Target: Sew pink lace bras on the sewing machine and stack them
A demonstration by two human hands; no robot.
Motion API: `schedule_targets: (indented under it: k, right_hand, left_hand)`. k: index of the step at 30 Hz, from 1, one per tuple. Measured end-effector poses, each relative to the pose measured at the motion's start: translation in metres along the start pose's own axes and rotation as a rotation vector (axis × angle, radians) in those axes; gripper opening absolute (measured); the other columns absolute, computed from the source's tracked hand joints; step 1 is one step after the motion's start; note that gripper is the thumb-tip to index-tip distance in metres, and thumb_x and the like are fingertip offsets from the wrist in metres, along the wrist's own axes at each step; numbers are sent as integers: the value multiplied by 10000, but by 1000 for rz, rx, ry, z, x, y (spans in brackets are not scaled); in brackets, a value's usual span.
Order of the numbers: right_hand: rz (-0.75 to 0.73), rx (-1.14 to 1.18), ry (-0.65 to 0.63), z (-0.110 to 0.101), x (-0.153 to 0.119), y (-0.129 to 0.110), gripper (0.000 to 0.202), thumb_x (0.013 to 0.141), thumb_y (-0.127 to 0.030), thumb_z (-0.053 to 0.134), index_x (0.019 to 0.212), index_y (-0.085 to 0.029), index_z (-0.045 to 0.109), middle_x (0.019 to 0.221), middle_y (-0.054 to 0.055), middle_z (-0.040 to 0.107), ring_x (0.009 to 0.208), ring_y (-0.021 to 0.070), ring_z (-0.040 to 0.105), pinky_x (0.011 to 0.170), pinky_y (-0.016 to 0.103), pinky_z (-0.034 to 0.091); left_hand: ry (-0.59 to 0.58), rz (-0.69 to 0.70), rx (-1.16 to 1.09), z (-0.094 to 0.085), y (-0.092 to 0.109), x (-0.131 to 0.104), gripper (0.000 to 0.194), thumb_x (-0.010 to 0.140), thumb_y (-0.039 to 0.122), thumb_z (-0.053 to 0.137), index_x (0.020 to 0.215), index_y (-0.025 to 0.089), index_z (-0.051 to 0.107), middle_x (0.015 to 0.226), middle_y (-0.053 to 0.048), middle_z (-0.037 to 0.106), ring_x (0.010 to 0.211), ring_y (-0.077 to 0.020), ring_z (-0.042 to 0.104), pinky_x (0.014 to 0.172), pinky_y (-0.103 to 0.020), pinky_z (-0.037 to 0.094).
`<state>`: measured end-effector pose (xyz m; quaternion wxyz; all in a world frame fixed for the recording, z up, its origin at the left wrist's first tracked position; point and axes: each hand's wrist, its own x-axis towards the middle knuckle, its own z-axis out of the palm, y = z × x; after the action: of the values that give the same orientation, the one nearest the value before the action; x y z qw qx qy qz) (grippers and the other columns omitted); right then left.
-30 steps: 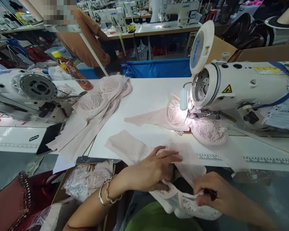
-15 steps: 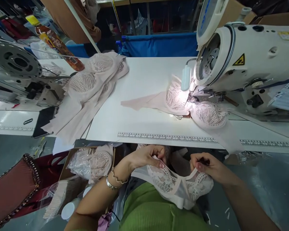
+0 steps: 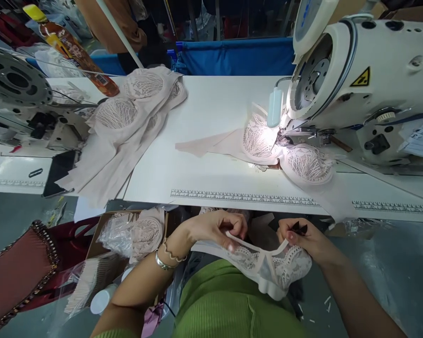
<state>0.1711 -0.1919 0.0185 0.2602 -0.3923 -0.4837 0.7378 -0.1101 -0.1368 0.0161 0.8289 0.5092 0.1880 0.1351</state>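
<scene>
A white lace bra [image 3: 268, 270] hangs between my hands over my lap, in front of the table edge. My left hand [image 3: 220, 227] pinches the upper edge of one cup. My right hand [image 3: 299, 237] grips the upper edge of the other cup, and a small dark pointed thing [image 3: 299, 228] pokes out of its curled fingers. A second bra [image 3: 308, 164], pale pink with lace cups, lies on the table under the lit needle area of the sewing machine [image 3: 338, 80]. Its middle sits at the needle, one cup to each side.
Several pale pink bras [image 3: 127, 126] are heaped on the left of the white table [image 3: 197, 178]. A drink bottle [image 3: 74, 54] leans behind them, near another machine [image 3: 24, 98]. Below stands a cardboard box [image 3: 98, 234] of cups and plastic bags, beside a red chair [image 3: 21, 277].
The top edge of the white bra is pulled straighter between my hands. More of the dark pointed thing shows in my right hand. The view has shifted slightly.
</scene>
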Motion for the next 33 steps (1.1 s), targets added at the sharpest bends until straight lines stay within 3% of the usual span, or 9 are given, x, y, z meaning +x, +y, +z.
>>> schedule_targets:
  k: [3, 8, 17, 21, 24, 27, 29, 30, 33]
  right_hand:
    - [-5, 64, 15, 1, 1, 2, 566, 887, -666, 672, 626, -220, 439, 569, -48, 424, 489, 97, 340, 477, 263, 217]
    - [-7, 127, 33, 3, 2, 4, 588, 847, -673, 707, 600, -224, 418, 538, -70, 345, 475, 87, 261, 466, 262, 183]
    - [-34, 9, 4, -7, -2, -3, 625, 835, -755, 663, 601, -225, 428, 541, -61, 369, 482, 98, 299, 482, 274, 221]
    - [-28, -282, -116, -1, -1, -24, 753, 716, -925, 561, 853, -194, 678, 703, -1, 572, 552, 119, 397, 524, 280, 281]
    - [-70, -483, -193, 10, -6, -36, 588, 870, -782, 583, 865, -206, 701, 717, -3, 571, 593, 133, 450, 559, 283, 305]
    - [-138, -466, -158, 17, -20, -39, 492, 1014, -591, 515, 703, -218, 596, 615, -34, 457, 524, 120, 397, 560, 296, 308]
    - [-169, -418, -52, 18, -31, -38, 473, 1032, -544, 500, 690, -225, 566, 597, -35, 437, 487, 118, 373, 526, 296, 302]
    - [-192, -420, 21, 20, -36, -36, 458, 1037, -520, 497, 694, -226, 569, 592, -30, 445, 478, 119, 378, 506, 293, 296]
    - [-278, -568, 237, 28, -39, -29, 371, 1040, -433, 513, 752, -227, 626, 583, -18, 501, 473, 124, 427, 480, 281, 301]
  left_hand:
    - [123, 19, -287, 2, -13, 4, 557, 741, 421, 880, 601, 169, 403, 681, -5, 557, 600, -84, 457, 557, -205, 340]
    - [304, 128, -435, 11, -26, 13, 641, 728, 530, 862, 650, 202, 317, 532, 95, 349, 428, -32, 256, 423, -178, 198]
    - [298, 158, -501, 21, -17, 19, 647, 677, 476, 905, 627, 200, 322, 517, 86, 359, 428, -30, 275, 410, -166, 210]
    - [280, 183, -461, 23, -11, 32, 631, 726, 485, 876, 643, 202, 319, 526, 90, 348, 439, -29, 261, 424, -171, 206]
    - [325, 229, -274, 25, -1, 44, 581, 797, 521, 813, 681, 208, 338, 571, 74, 406, 483, -53, 384, 477, -180, 318]
    - [684, 449, 251, 34, 16, 43, 327, 866, 384, 774, 840, 192, 511, 836, -24, 630, 798, -156, 627, 725, -286, 513]
    - [881, 620, 674, 47, 25, 32, 145, 922, 259, 713, 986, 192, 603, 988, -66, 680, 957, -197, 635, 830, -344, 530]
    - [872, 666, 831, 55, 28, 25, 104, 951, 243, 679, 1028, 193, 630, 989, -70, 694, 956, -201, 635, 829, -348, 537]
    - [593, 649, 1084, 80, 23, 11, 240, 990, 325, 643, 1167, 163, 642, 977, -92, 743, 889, -222, 663, 787, -366, 572]
